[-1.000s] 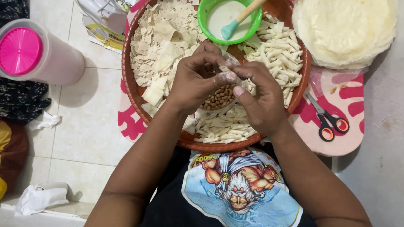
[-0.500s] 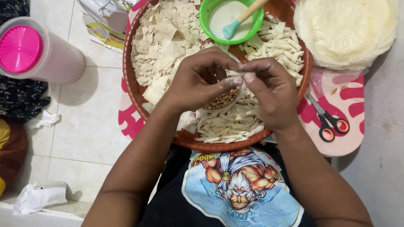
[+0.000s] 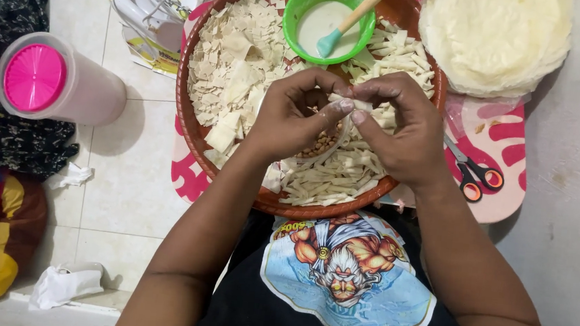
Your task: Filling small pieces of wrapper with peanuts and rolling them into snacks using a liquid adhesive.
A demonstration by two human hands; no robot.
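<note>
1. Your left hand point(image 3: 293, 117) and right hand point(image 3: 400, 127) meet fingertip to fingertip, both pinching one small pastry roll point(image 3: 349, 103) above the brown tray point(image 3: 191, 121).
2. Pale floor tiles point(image 3: 125, 182) lie beneath.
3. Nearby: green bowl point(image 3: 297, 15), stacked wrappers point(image 3: 494, 34), scissors point(image 3: 473, 175), pink-lidded container point(image 3: 56, 84).

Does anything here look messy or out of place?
Mostly tidy. Odd bits: crumpled white wrappers lie on the floor tiles, and scissors sit half under the right hand, close to the brown tray.

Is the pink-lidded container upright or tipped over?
Upright: the pink-lidded container stands on the floor tiles, its round lid facing the camera.
</note>
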